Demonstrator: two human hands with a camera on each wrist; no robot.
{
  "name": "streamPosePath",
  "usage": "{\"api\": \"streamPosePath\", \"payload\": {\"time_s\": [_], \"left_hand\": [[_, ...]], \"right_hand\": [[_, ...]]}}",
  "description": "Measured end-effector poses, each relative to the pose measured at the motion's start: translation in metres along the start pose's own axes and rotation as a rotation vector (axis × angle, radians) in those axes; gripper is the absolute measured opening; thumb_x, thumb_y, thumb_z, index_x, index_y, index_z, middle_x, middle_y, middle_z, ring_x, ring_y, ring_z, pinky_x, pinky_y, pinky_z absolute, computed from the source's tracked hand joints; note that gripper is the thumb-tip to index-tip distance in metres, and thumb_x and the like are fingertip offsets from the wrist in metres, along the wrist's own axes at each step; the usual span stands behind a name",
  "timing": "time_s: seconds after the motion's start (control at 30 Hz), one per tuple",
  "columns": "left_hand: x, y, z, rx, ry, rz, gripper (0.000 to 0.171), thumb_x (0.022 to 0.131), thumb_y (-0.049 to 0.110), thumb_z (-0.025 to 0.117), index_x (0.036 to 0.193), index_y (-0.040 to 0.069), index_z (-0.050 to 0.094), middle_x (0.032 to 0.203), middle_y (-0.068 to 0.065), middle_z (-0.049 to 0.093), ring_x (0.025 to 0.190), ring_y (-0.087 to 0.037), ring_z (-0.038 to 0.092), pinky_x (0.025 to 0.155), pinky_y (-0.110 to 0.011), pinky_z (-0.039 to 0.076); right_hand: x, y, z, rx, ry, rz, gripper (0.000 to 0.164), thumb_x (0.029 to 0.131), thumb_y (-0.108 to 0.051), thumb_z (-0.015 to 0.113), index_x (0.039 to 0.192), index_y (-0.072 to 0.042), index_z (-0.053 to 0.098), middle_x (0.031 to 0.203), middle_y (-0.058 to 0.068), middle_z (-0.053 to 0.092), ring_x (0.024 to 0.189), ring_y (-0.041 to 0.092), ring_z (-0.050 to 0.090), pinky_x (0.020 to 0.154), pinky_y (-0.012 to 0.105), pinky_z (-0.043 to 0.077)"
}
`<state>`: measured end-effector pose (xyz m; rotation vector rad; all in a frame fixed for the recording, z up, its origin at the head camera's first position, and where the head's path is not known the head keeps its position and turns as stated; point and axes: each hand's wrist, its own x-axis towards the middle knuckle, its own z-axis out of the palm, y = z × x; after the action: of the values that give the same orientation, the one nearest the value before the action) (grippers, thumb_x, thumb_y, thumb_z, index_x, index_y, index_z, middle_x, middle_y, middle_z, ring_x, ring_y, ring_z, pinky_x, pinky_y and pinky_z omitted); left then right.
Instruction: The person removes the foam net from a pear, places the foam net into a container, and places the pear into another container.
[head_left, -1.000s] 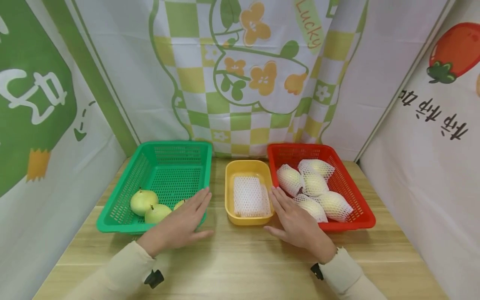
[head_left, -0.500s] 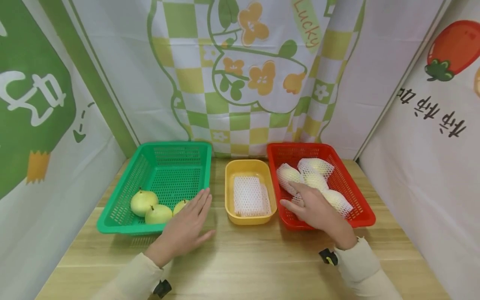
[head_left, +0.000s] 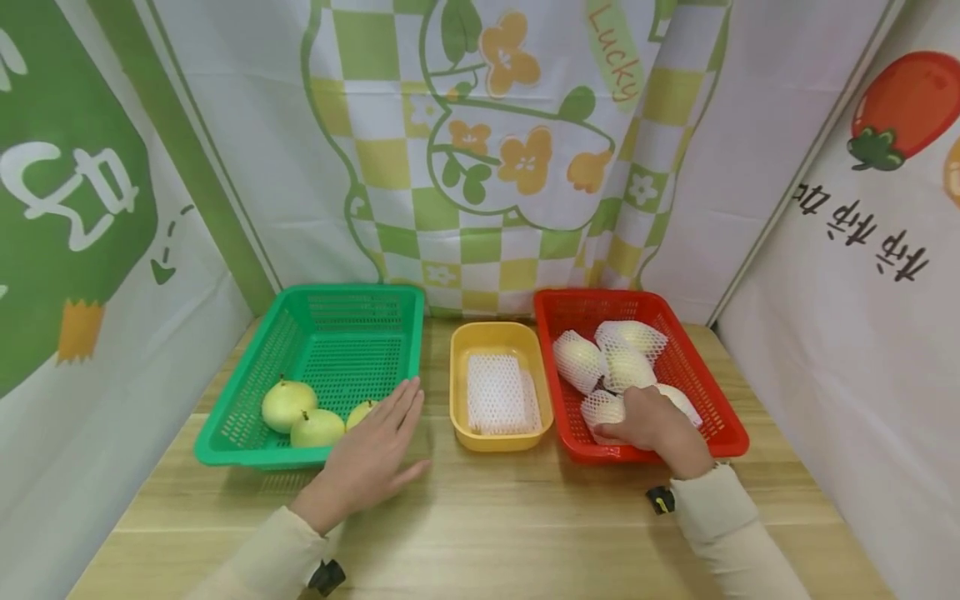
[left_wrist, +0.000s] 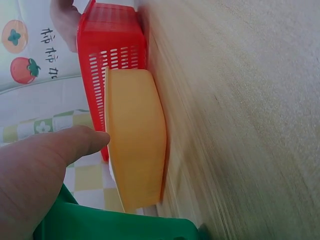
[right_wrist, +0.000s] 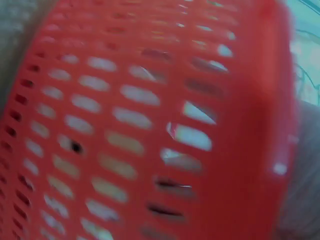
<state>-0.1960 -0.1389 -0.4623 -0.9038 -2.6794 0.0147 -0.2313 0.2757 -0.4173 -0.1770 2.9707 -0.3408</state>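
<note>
In the head view my right hand [head_left: 652,425] reaches over the front rim of the red basket [head_left: 720,400]. Its fingers and thumb curl round a pear [head_left: 602,410] in a white foam net sleeve, partly hidden by the hand. More netted pears, such as one pear [head_left: 580,360], lie around it. My left hand [head_left: 367,454] lies with straight fingers over the front right corner of the green basket [head_left: 360,292], its thumb spread. Bare pears [head_left: 288,405] sit at that basket's front, one partly covered by the hand. The right wrist view holds mostly the blurred red basket wall [right_wrist: 240,150].
Between the baskets stands a yellow tub [head_left: 498,333] with white foam net sleeves [head_left: 498,392] in it. All three containers rest on a wooden table [head_left: 480,533]. A checked curtain [head_left: 480,242] hangs behind, with printed cloth walls at both sides.
My right hand has moved from beside the yellow tub, rightward over the red basket's rim, and down onto a netted pear. The left hand stays almost still at the green basket.
</note>
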Motion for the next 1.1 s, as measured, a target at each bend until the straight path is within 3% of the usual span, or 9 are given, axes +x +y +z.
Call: {"api": "streamPosePath", "payload": {"time_s": [0.23, 0.43, 0.6, 0.73, 0.83, 1.0, 1.1], "left_hand": [[0.0, 0.0, -0.002, 0.013, -0.003, -0.005, 0.095, 0.097, 0.053, 0.071, 0.158, -0.011, 0.036, 0.17, -0.027, 0.03, 0.158, -0.042, 0.034, 0.127, -0.05, 0.036], [0.001, 0.0, -0.002, 0.014, 0.006, 0.001, 0.095, 0.096, 0.052, 0.072, 0.158, -0.011, 0.036, 0.169, -0.028, 0.032, 0.157, -0.042, 0.035, 0.126, -0.05, 0.037], [-0.001, 0.0, -0.001, 0.012, 0.001, 0.002, 0.094, 0.097, 0.051, 0.072, 0.158, -0.011, 0.036, 0.169, -0.028, 0.032, 0.158, -0.042, 0.034, 0.126, -0.05, 0.038], [0.0, 0.0, 0.0, 0.017, 0.001, 0.003, 0.094, 0.097, 0.051, 0.072, 0.158, -0.011, 0.036, 0.17, -0.027, 0.032, 0.159, -0.041, 0.033, 0.127, -0.049, 0.037], [0.001, -0.001, 0.0, 0.017, 0.004, 0.001, 0.094, 0.097, 0.051, 0.073, 0.158, -0.011, 0.036, 0.169, -0.027, 0.032, 0.159, -0.041, 0.033, 0.126, -0.049, 0.038], [0.001, 0.0, -0.001, 0.011, 0.003, -0.007, 0.094, 0.096, 0.051, 0.073, 0.158, -0.01, 0.037, 0.169, -0.027, 0.033, 0.158, -0.041, 0.034, 0.125, -0.05, 0.04], [-0.001, 0.001, -0.001, 0.011, -0.002, -0.009, 0.094, 0.096, 0.051, 0.073, 0.158, -0.01, 0.037, 0.169, -0.026, 0.033, 0.158, -0.041, 0.035, 0.125, -0.05, 0.039]], "right_hand": [[0.016, -0.009, 0.008, 0.011, -0.068, 0.057, 0.041, 0.078, -0.031, 0.09, 0.094, -0.001, 0.067, 0.076, 0.008, 0.061, 0.068, 0.022, 0.057, 0.064, 0.032, 0.054], [0.026, -0.009, 0.011, 0.04, -0.135, 0.116, 0.041, 0.078, -0.021, 0.091, 0.104, -0.001, 0.065, 0.084, 0.009, 0.063, 0.075, 0.023, 0.06, 0.068, 0.033, 0.056], [0.023, -0.006, 0.006, 0.028, -0.134, 0.083, 0.05, 0.079, -0.03, 0.088, 0.114, -0.001, 0.066, 0.088, 0.01, 0.064, 0.076, 0.023, 0.06, 0.07, 0.034, 0.055], [0.016, -0.007, -0.01, 0.019, -0.113, 0.066, 0.051, 0.083, -0.043, 0.083, 0.11, -0.004, 0.065, 0.087, 0.01, 0.063, 0.073, 0.024, 0.06, 0.066, 0.034, 0.055], [0.011, -0.01, -0.027, 0.021, -0.065, 0.0, 0.05, 0.083, -0.04, 0.084, 0.106, -0.003, 0.061, 0.087, 0.01, 0.062, 0.075, 0.024, 0.059, 0.069, 0.036, 0.056], [0.0, -0.021, -0.052, 0.036, 0.029, -0.179, 0.051, 0.079, -0.025, 0.088, 0.113, -0.002, 0.059, 0.094, 0.008, 0.065, 0.084, 0.024, 0.059, 0.079, 0.04, 0.057], [-0.008, -0.031, -0.063, 0.049, 0.061, -0.28, 0.053, 0.076, -0.022, 0.089, 0.116, -0.005, 0.059, 0.097, 0.005, 0.066, 0.086, 0.022, 0.059, 0.078, 0.038, 0.056]]}}
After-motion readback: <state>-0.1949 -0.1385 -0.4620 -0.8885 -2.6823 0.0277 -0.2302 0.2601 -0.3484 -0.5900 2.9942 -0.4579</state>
